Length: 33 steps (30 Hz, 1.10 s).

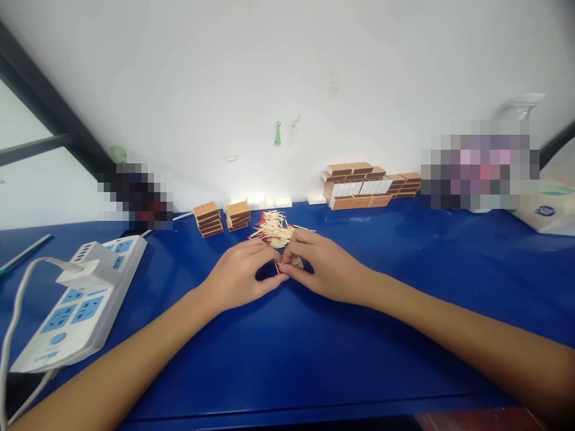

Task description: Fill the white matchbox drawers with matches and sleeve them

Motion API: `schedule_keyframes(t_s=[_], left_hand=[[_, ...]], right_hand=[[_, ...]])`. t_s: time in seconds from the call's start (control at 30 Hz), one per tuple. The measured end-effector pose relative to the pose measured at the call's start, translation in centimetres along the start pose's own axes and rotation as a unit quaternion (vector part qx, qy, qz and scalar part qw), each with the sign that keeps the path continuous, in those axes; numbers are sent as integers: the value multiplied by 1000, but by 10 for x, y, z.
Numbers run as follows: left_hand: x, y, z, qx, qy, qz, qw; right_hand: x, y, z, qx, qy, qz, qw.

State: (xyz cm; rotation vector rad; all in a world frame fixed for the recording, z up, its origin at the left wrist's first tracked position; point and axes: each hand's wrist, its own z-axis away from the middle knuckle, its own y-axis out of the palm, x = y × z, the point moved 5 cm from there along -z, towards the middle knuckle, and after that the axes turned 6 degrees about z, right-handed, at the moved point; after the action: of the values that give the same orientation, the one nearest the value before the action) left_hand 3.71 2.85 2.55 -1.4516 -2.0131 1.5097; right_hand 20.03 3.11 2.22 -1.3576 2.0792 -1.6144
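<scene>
White wall fills the back of my feed, above a glossy blue tabletop. Starting from the left, I have a white power strip lying at a slant, with a white adaptor plugged into it. Farther over, two short stacks of matchboxes sit near the wall, with a row of white matchbox trays just behind. Coming in from the left, the left hand rests low over the table, fingers curled, its thumb and forefinger closed on the near side of a small cluster of matches. That cluster lies right between the two hands, partly hidden by fingertips; I can't tell whether a tray is under it. Just beyond, a loose heap of matches spreads on the blue surface. From the right, the right hand pinches the same cluster with thumb and fingertips, almost touching the left thumb. Past it, a larger wall of matchboxes stands against the white wall, and a plastic packet lies at the far right.
</scene>
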Motion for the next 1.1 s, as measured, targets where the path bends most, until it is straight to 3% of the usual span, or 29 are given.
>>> schedule_keyframes(t_s=[0.27,0.53,1.1], left_hand=[[-4,-2,1,-25,45,-8,999],[-9,-3,1,-35,74,-31,996],[-1,-1,2,-21,5,-13,1000]], right_hand=[[2,-3,-1,11,34,-30,999],[6,-5,0,-15,56,11,998],[-3,-6,2,7,-6,49,999]])
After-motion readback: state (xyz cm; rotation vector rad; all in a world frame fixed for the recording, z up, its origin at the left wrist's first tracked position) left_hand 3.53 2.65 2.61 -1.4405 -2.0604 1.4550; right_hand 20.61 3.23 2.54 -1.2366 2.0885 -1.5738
